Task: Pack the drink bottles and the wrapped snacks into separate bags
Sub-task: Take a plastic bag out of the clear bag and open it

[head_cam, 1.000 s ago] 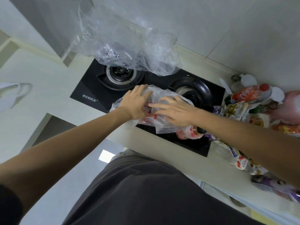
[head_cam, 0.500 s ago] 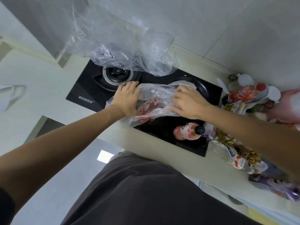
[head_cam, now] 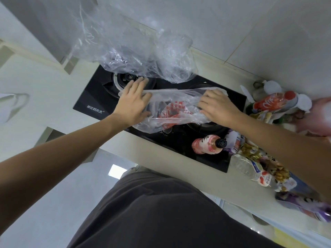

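Over a black gas stove (head_cam: 93, 102), a clear plastic bag (head_cam: 175, 111) with red printing pulled wide between two hands. Left hand (head_cam: 133, 102) at the bag's left edge, fingers mostly straight and laid over the film, thumb tucked against it; whether film is truly pinched there cannot be told. Right hand (head_cam: 217, 109) at the right edge, fingers curled over bunched plastic, gripping it. Bag's long axis running left to right across the stove, mouth seemingly held between the two grips, though the opening itself hard to make out through the creased film.

Nearest drink: a pink bottle (head_cam: 208, 144) with a dark cap, lying on the stove's near right corner, below and just right of the bag, cap pointing right. Closer to the right hand than the left, so probably the right hand's to fetch while the left keeps the bag in place.

More goods heaped on the counter at far right: a red-labelled bottle (head_cam: 274, 102) with a red cap, a clear water bottle (head_cam: 250, 169) lying flat, and a pile of wrapped snacks (head_cam: 250, 151) partly behind the right forearm. Purple packet (head_cam: 302, 204) blurred at the frame edge. Second clear bag (head_cam: 136, 51) lying crumpled over the far burner. Red shapes inside the stretched bag: print or contents, not clear.
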